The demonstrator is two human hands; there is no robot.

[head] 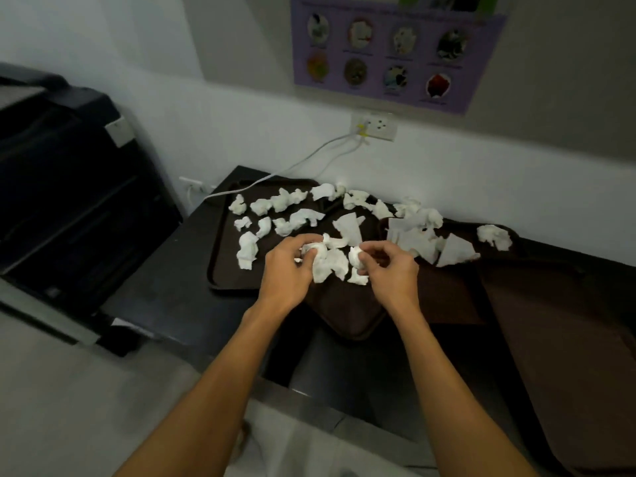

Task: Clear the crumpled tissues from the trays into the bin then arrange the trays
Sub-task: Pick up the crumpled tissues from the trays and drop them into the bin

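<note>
Several dark brown trays lie on a black counter; the left tray (220, 270) carries several crumpled white tissues (261, 205). A middle tray (347, 315) tilts over the counter's front edge, and more tissues (494, 236) lie on the right trays (537, 304). My left hand (287, 270) is closed around a bunch of crumpled tissues (327, 266) above the middle tray. Just to its right, my right hand (390, 270) pinches another crumpled tissue (354, 256). A dark bin opening (330, 366) sits below the counter's front edge, between my forearms.
A large black printer (69, 187) stands at the left. A white cable (296, 163) runs from a wall socket (373, 125) down over the left tray's back corner. A purple poster (395, 49) hangs on the wall behind.
</note>
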